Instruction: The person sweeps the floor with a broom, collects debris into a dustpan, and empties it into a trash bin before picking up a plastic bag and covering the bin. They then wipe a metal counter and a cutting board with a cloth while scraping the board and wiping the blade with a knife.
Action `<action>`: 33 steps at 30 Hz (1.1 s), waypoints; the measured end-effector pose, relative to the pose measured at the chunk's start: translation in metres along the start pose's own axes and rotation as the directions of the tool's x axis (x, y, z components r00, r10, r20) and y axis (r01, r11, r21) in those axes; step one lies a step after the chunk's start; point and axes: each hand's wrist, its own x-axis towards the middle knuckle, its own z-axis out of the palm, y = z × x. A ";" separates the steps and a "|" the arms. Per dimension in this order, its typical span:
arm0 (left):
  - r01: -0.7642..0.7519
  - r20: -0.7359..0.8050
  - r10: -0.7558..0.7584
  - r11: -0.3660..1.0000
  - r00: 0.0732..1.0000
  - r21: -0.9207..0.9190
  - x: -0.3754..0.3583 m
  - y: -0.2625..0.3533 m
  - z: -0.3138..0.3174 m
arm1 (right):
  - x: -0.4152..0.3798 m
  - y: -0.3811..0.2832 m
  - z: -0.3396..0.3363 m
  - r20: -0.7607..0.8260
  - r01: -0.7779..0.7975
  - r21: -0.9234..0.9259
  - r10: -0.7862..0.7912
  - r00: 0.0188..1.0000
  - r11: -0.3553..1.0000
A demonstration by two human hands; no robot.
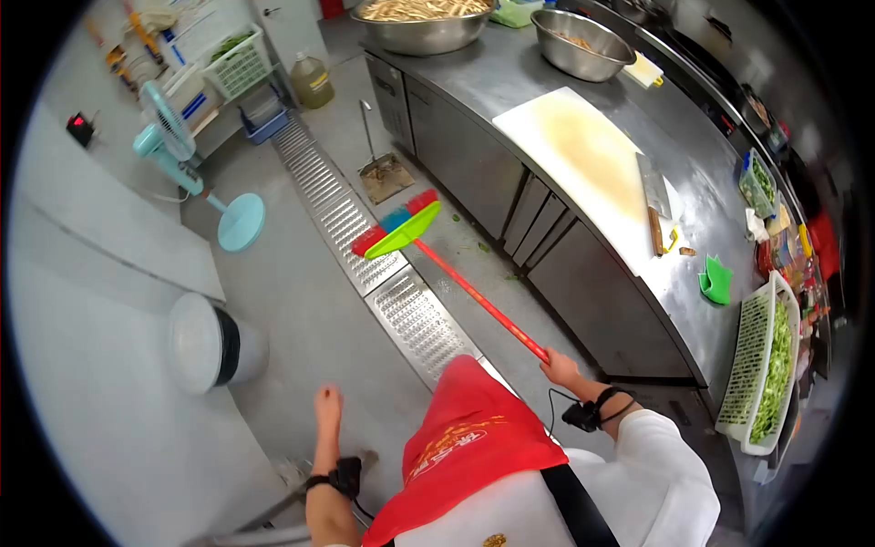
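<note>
My right hand (559, 367) is wrapped round the upper end of the red handle of a broom (401, 230). The broom reaches forward and left, its lime-green head with red and blue bristles over the metal drain grating (365, 237). My left hand (329, 401) hangs low at the left, away from the broom, with its fingers apparently curled; whether anything is in them is too small to tell. Beyond the broom head, a long-handled dustpan (386, 178) with brown debris in it stands on the floor. Small green scraps (483, 246) lie by the cabinets.
A steel counter (510, 55) runs along the right, bearing a cutting board (574, 146), a cleaver (654, 196), metal bowls (583, 46) and a basket of chopped greens (770, 365). At the left are a turquoise fan (169, 137) and a lidded bin (205, 342).
</note>
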 end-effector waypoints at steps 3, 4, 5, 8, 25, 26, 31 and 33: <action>-0.212 0.115 0.200 0.971 0.973 0.106 0.109 0.152 0.048 | 0.070 -0.075 -0.017 0.054 -0.022 0.023 0.021 0.998 0.999; -0.242 0.152 0.225 0.965 0.962 0.104 0.139 0.187 0.060 | 0.099 -0.085 -0.010 0.074 -0.014 0.077 0.008 0.997 0.997; -0.275 0.186 0.253 0.956 0.949 0.100 0.171 0.220 0.073 | 0.125 -0.100 -0.010 0.064 -0.007 0.134 -0.002 0.998 0.991; -0.282 0.290 0.253 0.957 0.923 0.065 0.260 0.274 0.107 | 0.212 -0.143 -0.011 0.005 0.045 0.294 -0.048 0.999 0.955; -0.738 0.561 0.501 0.285 0.659 0.612 0.898 0.428 0.276 | 0.262 -0.218 0.019 0.153 -0.650 0.263 0.634 0.758 0.713; -0.785 0.588 0.559 0.207 0.584 0.584 0.907 0.442 0.296 | 0.236 -0.231 0.024 0.199 -0.701 0.249 0.673 0.713 0.669; -0.837 0.761 0.443 -0.042 0.474 0.546 0.939 0.492 0.357 | 0.199 -0.305 -0.028 0.219 -0.791 0.222 0.761 0.610 0.570; -0.897 0.824 0.372 0.062 0.428 0.438 0.952 0.498 0.369 | 0.203 -0.322 -0.036 0.153 -0.741 0.293 0.736 0.660 0.604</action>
